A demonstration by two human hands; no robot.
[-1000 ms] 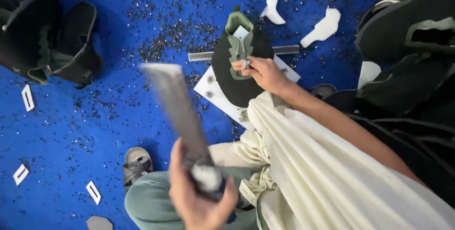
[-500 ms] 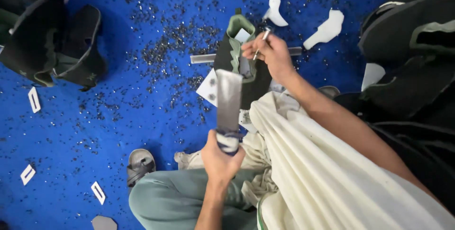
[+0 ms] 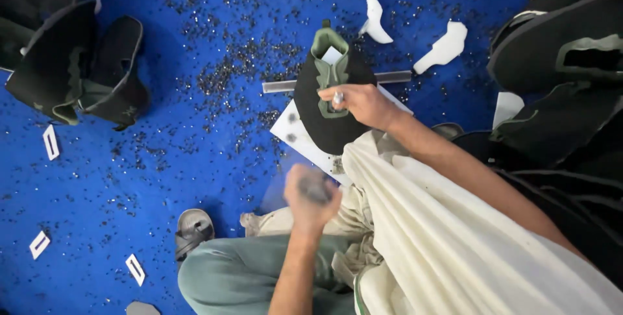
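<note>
Sitting on the blue floor [image 3: 162,179], the person has a black and green shoe upper [image 3: 328,104] laid flat on a white board [image 3: 292,134], just ahead of the knees. The right hand [image 3: 363,104] rests on the upper's green tongue, its fingers [image 3: 334,94] pinched narrow around a small metal punch [image 3: 338,97] stood on end. The left hand [image 3: 311,197] hangs nearer the lap, fingers closed around the grip of a striking tool [image 3: 315,186]; it is blurred, so I cannot tell its exact shape.

By my reading the step in hand is punching holes in the upper, and the next blow wants the punch kept upright, with the holding fingers out of the way.

No box or tray is in view. A metal bar [image 3: 279,86] lies behind the upper, white cut pieces [image 3: 444,48] lie beyond it, and dark punched specks [image 3: 240,62] are scattered across the floor. More black uppers [image 3: 78,68] are heaped at the left and right.
</note>
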